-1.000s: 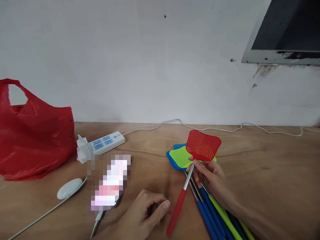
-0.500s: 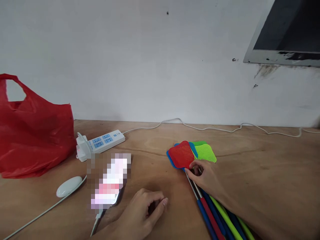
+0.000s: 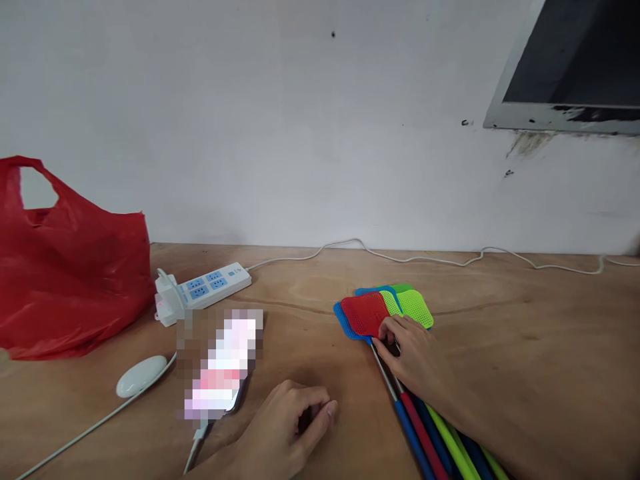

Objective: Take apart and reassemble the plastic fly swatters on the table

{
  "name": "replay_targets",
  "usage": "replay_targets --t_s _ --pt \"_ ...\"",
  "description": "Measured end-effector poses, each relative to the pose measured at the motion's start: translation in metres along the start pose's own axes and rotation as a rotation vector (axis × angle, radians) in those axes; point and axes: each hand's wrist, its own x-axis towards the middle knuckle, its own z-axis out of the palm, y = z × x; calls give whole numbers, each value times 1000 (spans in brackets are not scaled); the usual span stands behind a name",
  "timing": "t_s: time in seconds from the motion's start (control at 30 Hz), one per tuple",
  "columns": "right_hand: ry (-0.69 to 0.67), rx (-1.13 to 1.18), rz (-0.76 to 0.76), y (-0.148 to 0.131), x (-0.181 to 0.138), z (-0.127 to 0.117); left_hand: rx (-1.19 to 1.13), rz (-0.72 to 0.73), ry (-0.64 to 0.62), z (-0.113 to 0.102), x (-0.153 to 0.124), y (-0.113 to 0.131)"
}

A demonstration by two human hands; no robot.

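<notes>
Several fly swatters with mesh heads lie in an overlapping pile on the wooden table, their long handles running down to the lower right. On top is a red fly swatter; my right hand pinches it between thumb and fingers where the head meets the thin metal shaft. Blue, yellow-green and green fly swatters fan out around it. My right forearm partly covers the handles. Curled on the table left of the handles, my left hand has its thumb against the bent index finger, with nothing visible in it.
A phone with a blurred screen lies left of my left hand, its charging cable attached. Behind it sits a white power strip, its cord along the wall. A white oval object and a red plastic bag are farther left.
The red fly swatter's head has turned a little and sits slightly lower, showing more of the blue and yellow-green heads behind it. My left hand stays in place.
</notes>
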Motion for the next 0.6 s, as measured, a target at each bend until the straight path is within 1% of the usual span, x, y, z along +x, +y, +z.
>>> replay_targets --t_s 0.23,0.33,0.47,0.53,0.6 --pt "-5 -34 -17 2 -1 -3 28 -20 -18 -2 2 3" --pt "-9 -213 -3 -2 -2 -11 12 -16 -27 -1 1 1" --pt "-44 -473 68 -5 -4 -20 8 -4 -10 1 0 0" --pt "-93 -517 110 -4 -4 -22 12 0 9 2 0 -1" --pt "-154 -507 146 -2 -5 -22 10 1 27 2 -1 -1"
